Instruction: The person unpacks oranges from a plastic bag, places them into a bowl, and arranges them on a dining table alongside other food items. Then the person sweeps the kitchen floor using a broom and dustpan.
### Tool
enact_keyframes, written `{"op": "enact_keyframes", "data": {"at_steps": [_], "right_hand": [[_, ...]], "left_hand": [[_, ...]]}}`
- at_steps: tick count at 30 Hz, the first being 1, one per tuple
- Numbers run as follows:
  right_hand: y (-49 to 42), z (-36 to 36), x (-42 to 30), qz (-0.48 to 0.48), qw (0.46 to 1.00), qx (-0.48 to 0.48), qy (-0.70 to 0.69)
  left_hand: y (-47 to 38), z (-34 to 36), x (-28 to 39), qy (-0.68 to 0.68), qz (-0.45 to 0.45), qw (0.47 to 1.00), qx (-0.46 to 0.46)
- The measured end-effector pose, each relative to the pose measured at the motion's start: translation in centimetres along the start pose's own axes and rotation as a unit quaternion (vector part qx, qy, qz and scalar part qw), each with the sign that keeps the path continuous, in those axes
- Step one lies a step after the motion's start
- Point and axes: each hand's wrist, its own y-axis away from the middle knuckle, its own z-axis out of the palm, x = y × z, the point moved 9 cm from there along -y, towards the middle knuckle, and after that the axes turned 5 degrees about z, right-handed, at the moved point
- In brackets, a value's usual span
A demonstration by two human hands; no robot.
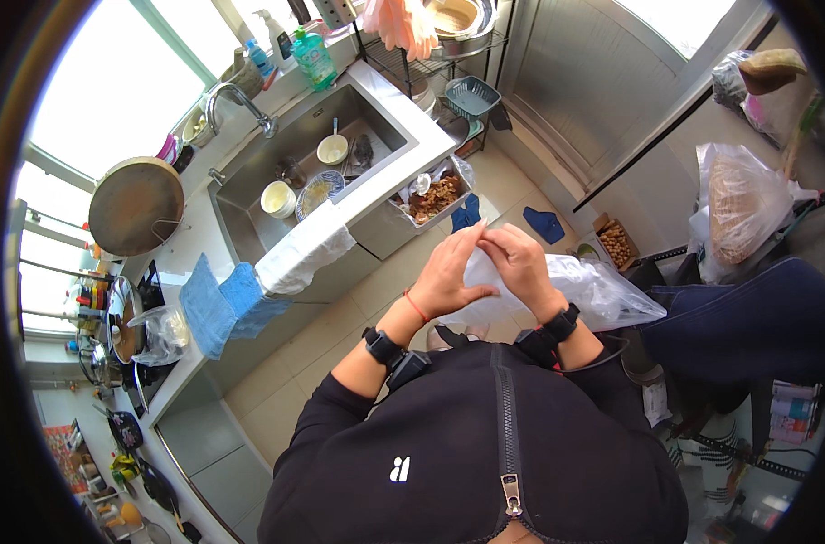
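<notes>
Both hands are raised together in front of my chest, fingertips meeting. My left hand (453,272), with a red string at the wrist, has its thumb spread and its fingers against the other hand. My right hand (519,262) is curled, thumb and fingers pinched at the rim of a clear plastic bag (589,289). The bag hangs below and right of the hands, over the floor. Whether the left fingers also grip its film is hidden. Beyond the hands, a bin (436,199) lined with plastic holds brown scraps against the sink cabinet.
A steel sink (249,228) holds bowls (332,149) and a patterned plate (321,194). Blue cloths (208,306) and a white cloth (304,262) drape over the counter edge. Blue slippers (543,225) and a box (615,243) lie on the floor. A wire rack (402,71) stands behind.
</notes>
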Motion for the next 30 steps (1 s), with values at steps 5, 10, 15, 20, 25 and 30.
{"op": "enact_keyframes", "data": {"at_steps": [5, 10, 15, 20, 25, 30], "right_hand": [[0.2, -1.1, 2.1, -0.011, 0.995, -0.090, 0.041], [0.5, -4.5, 5.9, -0.004, 0.990, -0.093, 0.108], [-0.2, -7.0, 7.1, 0.067, 0.995, -0.052, 0.056], [-1.6, -5.0, 3.6, 0.021, 0.995, -0.073, 0.063], [-2.4, -3.6, 0.3, -0.049, 0.996, -0.064, 0.031], [-0.1, -5.3, 4.8, 0.063, 0.997, -0.031, -0.010]], "left_hand": [[-2.6, -1.8, -2.8, 0.166, -0.130, 0.976, 0.059], [-1.4, -6.4, -4.9, 0.105, -0.111, 0.977, 0.147], [0.1, -10.8, -7.0, 0.023, -0.165, 0.967, 0.191], [-3.8, -9.8, 0.7, -0.131, 0.017, 0.980, 0.152], [-8.1, -1.4, 3.2, -0.081, 0.030, 0.993, -0.082], [-8.6, -4.9, 0.4, 0.037, -0.017, 0.997, 0.060]]}}
